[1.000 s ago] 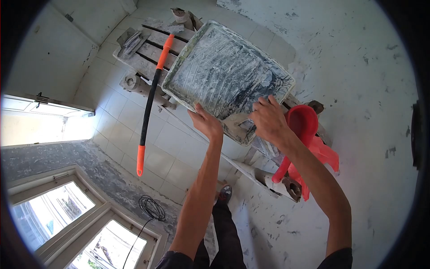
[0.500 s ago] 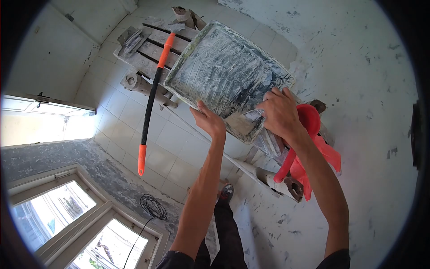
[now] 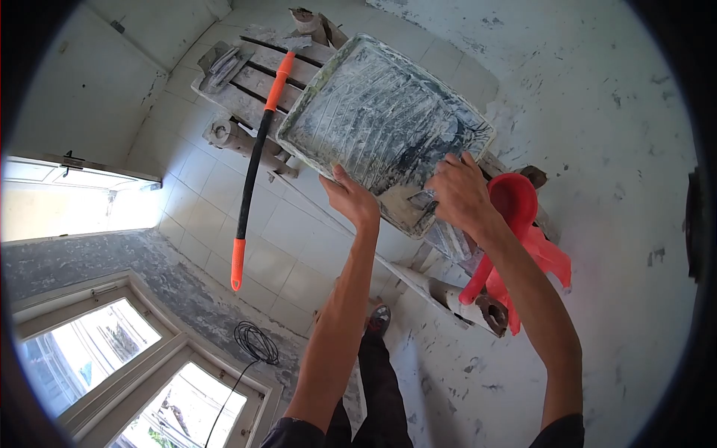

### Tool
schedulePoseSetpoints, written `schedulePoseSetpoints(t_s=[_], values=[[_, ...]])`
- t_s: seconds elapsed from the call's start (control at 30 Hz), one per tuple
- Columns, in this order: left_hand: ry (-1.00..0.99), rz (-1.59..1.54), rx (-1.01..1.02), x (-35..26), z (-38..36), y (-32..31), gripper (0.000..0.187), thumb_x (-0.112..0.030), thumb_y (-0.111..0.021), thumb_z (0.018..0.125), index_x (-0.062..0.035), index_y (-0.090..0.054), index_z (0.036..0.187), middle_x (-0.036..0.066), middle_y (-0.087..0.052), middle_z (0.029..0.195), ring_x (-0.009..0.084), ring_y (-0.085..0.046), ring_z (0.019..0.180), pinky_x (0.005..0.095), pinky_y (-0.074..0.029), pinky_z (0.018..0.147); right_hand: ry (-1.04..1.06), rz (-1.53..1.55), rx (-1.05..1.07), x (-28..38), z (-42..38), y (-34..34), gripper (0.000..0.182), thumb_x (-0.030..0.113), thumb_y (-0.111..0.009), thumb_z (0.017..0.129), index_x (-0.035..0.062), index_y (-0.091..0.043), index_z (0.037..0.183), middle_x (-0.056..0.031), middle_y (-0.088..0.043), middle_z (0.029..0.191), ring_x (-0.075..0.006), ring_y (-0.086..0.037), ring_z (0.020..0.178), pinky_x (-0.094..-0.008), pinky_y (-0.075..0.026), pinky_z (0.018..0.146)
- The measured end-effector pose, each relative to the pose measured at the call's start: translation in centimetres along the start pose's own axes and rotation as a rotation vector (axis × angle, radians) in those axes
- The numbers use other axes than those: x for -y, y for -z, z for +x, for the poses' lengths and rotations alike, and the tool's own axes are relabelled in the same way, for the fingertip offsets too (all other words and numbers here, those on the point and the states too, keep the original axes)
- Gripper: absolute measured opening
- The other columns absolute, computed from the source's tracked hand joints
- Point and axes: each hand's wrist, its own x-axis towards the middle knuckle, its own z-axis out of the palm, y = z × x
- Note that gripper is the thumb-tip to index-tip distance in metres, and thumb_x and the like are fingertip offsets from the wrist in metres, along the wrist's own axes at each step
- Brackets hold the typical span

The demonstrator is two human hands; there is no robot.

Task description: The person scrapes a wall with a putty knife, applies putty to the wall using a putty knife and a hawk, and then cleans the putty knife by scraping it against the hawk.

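Note:
A paint tray, ribbed and smeared with grey and white residue, is tilted in front of me. My left hand grips its near edge, the thumb over the rim and the fingers underneath. Over the tray's lower right corner, my right hand is closed on a scraper, whose flat blade shows beside a beige patch of residue. The handle is hidden in my fist. Just right of that hand is a red dipper with a long handle.
Beneath the tray stands a stained slatted bench with rough log-like legs. A black and orange pole leans across it. Red plastic hangs at the right. Coiled black cable lies by the windows.
My right hand has moved slightly down and left over the tray's corner, and the scraper blade shows at a different angle. My left hand keeps its hold on the rim.

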Motion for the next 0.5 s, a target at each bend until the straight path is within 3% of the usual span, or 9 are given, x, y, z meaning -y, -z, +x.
schedulePoseSetpoints(t_s=[0.17,0.23,0.37,0.43,0.47,0.5], values=[[0.041,0.022,0.022,-0.2,-0.2,0.4,0.047,-0.039,-0.04,0.109,0.0061,-0.05,0.112,0.007,-0.04,0.066,0.0169,-0.035,0.062,0.0372,-0.036,0.058,-0.069,0.086,-0.015,-0.1,0.1,1.4,0.01,0.005,-0.075,0.061,0.0101,-0.073,0.07,-0.0072,-0.067,0.083,-0.0245,-0.061,0.096,-0.0398,-0.042,0.093],[0.136,-0.017,0.056,-0.8,-0.3,0.7,0.047,-0.037,-0.04,0.108,0.0081,-0.052,0.114,0.016,-0.053,0.088,0.0274,-0.047,0.08,0.0404,-0.041,0.08,0.052,-0.011,-0.038,0.2,-0.3,0.0,0.009,0.005,-0.074,0.062,0.0101,-0.073,0.07,-0.0078,-0.067,0.082,-0.025,-0.061,0.095,-0.0408,-0.041,0.094],[0.11,-0.045,0.057,-0.9,-0.2,0.7,0.047,-0.037,-0.04,0.108,0.0083,-0.052,0.115,0.017,-0.055,0.089,0.0276,-0.048,0.081,0.0409,-0.042,0.08,0.051,-0.038,-0.007,0.3,0.2,0.2,0.008,0.006,-0.074,0.063,0.0105,-0.073,0.07,-0.0088,-0.068,0.085,-0.0253,-0.061,0.099,-0.0415,-0.041,0.096],[0.037,0.004,0.021,-0.5,-0.3,0.5,0.047,-0.039,-0.039,0.109,0.0064,-0.05,0.113,0.006,-0.041,0.066,0.016,-0.036,0.062,0.0365,-0.036,0.059,-0.055,-0.006,0.009,0.3,0.7,2.1,0.008,0.007,-0.075,0.064,0.011,-0.073,0.07,-0.0091,-0.069,0.087,-0.025,-0.061,0.1,-0.0414,-0.041,0.096],[0.039,0.004,0.023,-0.5,-0.4,0.6,0.047,-0.039,-0.039,0.109,0.0064,-0.05,0.113,0.006,-0.041,0.066,0.016,-0.036,0.062,0.0365,-0.036,0.059,-0.056,-0.007,0.011,0.3,0.5,1.4,0.008,0.007,-0.075,0.064,0.011,-0.073,0.07,-0.0091,-0.069,0.087,-0.025,-0.061,0.1,-0.0414,-0.041,0.096],[0.075,-0.004,0.031,-0.7,-0.4,0.6,0.047,-0.038,-0.039,0.109,0.0075,-0.051,0.113,0.011,-0.048,0.078,0.0212,-0.042,0.071,0.0383,-0.039,0.069,-0.022,-0.04,0.005,0.3,0.4,0.1,0.009,0.007,-0.076,0.063,0.0111,-0.073,0.071,-0.0089,-0.069,0.087,-0.0249,-0.061,0.1,-0.0413,-0.041,0.095]])
